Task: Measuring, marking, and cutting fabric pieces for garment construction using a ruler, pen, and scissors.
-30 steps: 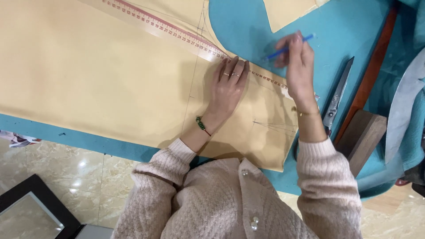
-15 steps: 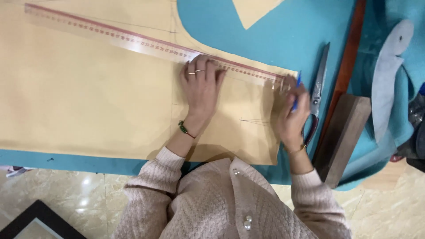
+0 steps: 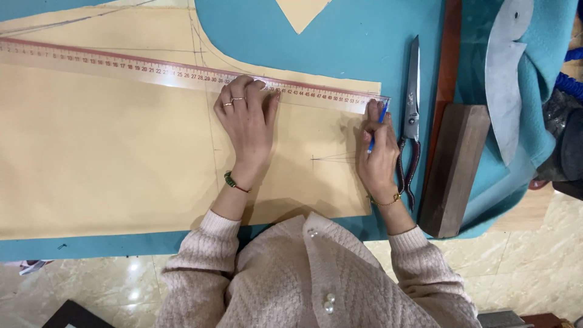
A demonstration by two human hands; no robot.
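A teal cloth (image 3: 364,42) covers the work surface, and on it lies a large tan paper pattern sheet (image 3: 109,152), flat, its right edge near the table's right side. Across the sheet's upper part runs a long clear ruler (image 3: 121,68), slanting slightly downward to the right, its end reaching the sheet's right edge. The left hand (image 3: 246,121) lies palm-down with fingers loosely spread, fingertips pressing on the ruler's lower edge near its middle. The right hand (image 3: 378,155) pinches a blue pen (image 3: 379,121) between thumb and fingers, tip beside the ruler's right end. Just right of that hand lie tailor's shears (image 3: 412,115), closed, and beyond them a dark wooden block (image 3: 454,167) and a grey curved template (image 3: 504,91). Risk, as a judgement: the ruler is held at one point only, so pen pressure at its far end may pivot it and bend the drawn line; the sheet, unweighted, may slide on the cloth; the right wrist, close to the shears, may nudge them.
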